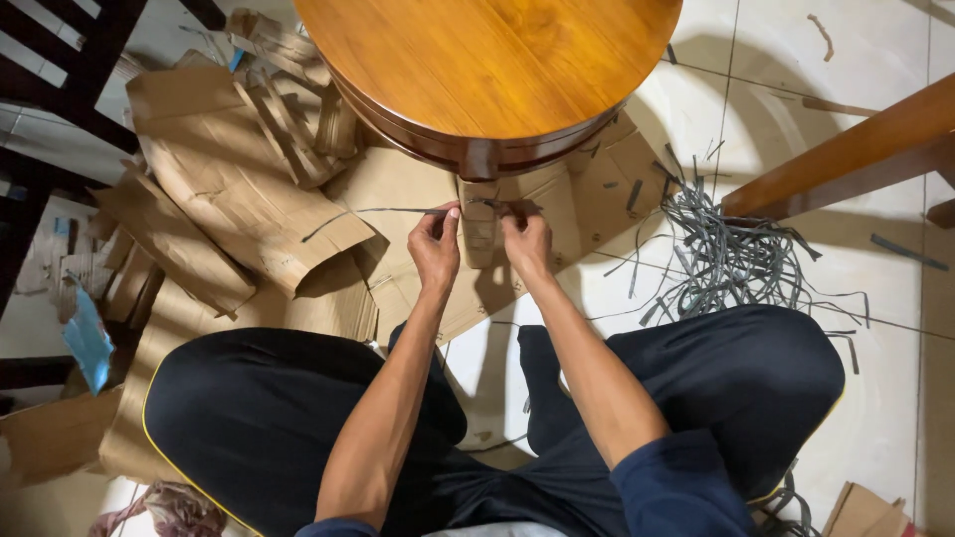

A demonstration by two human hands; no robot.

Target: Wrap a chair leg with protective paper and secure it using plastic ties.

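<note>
Cardboard-strewn tiles — left hand [435, 249] and right hand [525, 237] each pinching a thin, flat grey strap [408, 210].

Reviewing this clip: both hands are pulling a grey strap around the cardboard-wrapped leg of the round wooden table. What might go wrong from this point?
1. The grey strap is pinched only at fingertips of the left hand and right hand; it may slip loose.
2. The cardboard wrap on the table leg could shift or buckle under a tight pull.
3. The loose pile of strap offcuts by the right knee may tangle with the working strap.
</note>
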